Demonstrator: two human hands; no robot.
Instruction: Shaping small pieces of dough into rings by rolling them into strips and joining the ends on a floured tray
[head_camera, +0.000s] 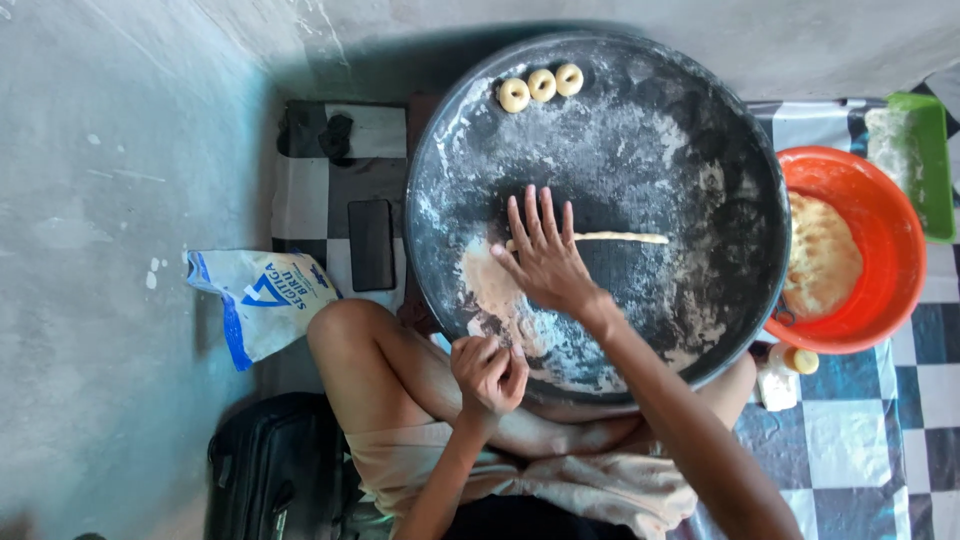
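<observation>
**Dough Strand on Floured Tray**

The round black tray (640, 130) carries the work. Beside it, an orange bowl (890, 200) holds bulk dough. The right hand (545, 262), fingers spread flat, presses the dough strand (625, 238) at tray centre. The strand looks soft, light, easily torn; support it along its length. The left hand (487, 372) is loosely curled; contents cannot be told. Three dough rings (541, 86) sit at the far rim.

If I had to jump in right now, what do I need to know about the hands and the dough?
Right hand: flat, fingers spread, on one end of a thin dough rope on the floured round tray.
Left hand: curled at the tray's near edge; what it holds can't be seen.
Done: three dough rings at the far rim.
Left: the rope is unshaped; more dough sits in the orange bowl.
</observation>
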